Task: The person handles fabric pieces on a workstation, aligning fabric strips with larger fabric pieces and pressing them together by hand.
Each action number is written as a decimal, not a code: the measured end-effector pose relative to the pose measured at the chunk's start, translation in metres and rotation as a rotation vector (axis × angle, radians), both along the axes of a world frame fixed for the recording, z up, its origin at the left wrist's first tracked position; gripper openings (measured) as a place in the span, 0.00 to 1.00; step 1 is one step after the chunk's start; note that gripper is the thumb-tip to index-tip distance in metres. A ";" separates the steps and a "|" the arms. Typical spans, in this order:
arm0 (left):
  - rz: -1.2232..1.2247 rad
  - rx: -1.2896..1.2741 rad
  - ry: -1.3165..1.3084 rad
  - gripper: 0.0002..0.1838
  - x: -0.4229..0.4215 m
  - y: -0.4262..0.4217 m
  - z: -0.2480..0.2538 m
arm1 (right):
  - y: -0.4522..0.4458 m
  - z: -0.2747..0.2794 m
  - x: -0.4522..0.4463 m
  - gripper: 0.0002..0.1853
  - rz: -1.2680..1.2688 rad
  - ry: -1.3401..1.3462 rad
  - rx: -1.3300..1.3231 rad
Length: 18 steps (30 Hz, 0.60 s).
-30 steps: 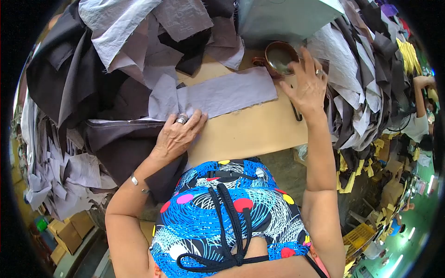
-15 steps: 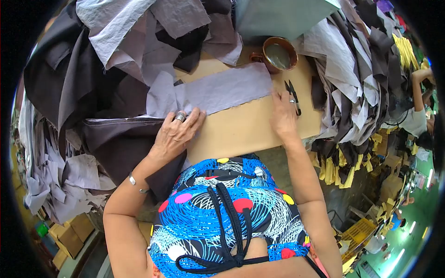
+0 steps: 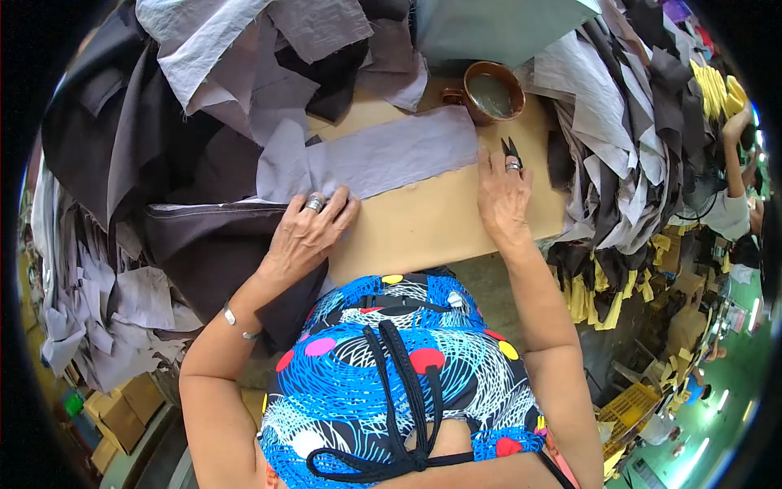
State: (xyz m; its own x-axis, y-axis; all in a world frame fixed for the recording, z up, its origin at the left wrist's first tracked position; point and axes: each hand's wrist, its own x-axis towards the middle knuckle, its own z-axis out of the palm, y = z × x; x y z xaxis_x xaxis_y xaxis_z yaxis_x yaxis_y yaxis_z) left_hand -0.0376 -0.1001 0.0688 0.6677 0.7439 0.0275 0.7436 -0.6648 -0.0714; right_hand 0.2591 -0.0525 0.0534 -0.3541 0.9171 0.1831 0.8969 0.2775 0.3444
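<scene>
The strip (image 3: 399, 159) lies flat on the worktop (image 3: 423, 236); the left hand (image 3: 303, 235) rests at its near edge, towards the left end, fingers slightly apart, beside the dark cloth (image 3: 220, 248); the right hand (image 3: 505, 202) lies at the strip's right end, over part of the snips (image 3: 510, 149); whether its fingers grip them I cannot tell; the mug (image 3: 494, 91) stands just beyond the snips; scraps (image 3: 586, 114) hang at the right.

Your left hand (image 3: 303, 235) is touching grey cloth (image 3: 399, 155), your right hand (image 3: 505, 200) partly covering black snips (image 3: 510, 150) (a mug (image 3: 493, 94) is standing nearby).
</scene>
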 end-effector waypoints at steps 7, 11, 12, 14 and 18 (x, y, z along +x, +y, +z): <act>0.001 0.005 -0.025 0.26 -0.001 -0.002 -0.002 | -0.011 0.010 -0.017 0.26 0.139 0.098 -0.134; -0.007 0.020 -0.018 0.26 -0.001 -0.003 -0.002 | -0.023 0.002 -0.042 0.27 0.145 0.193 -0.239; -0.006 0.025 -0.017 0.26 -0.001 -0.003 -0.002 | -0.026 0.002 -0.047 0.27 0.155 0.200 -0.264; 0.001 0.016 -0.007 0.26 0.000 -0.004 -0.001 | -0.025 0.007 -0.051 0.23 0.222 0.320 -0.309; 0.010 0.001 -0.022 0.26 0.001 -0.004 0.001 | 0.003 0.024 -0.023 0.20 0.176 0.716 -0.385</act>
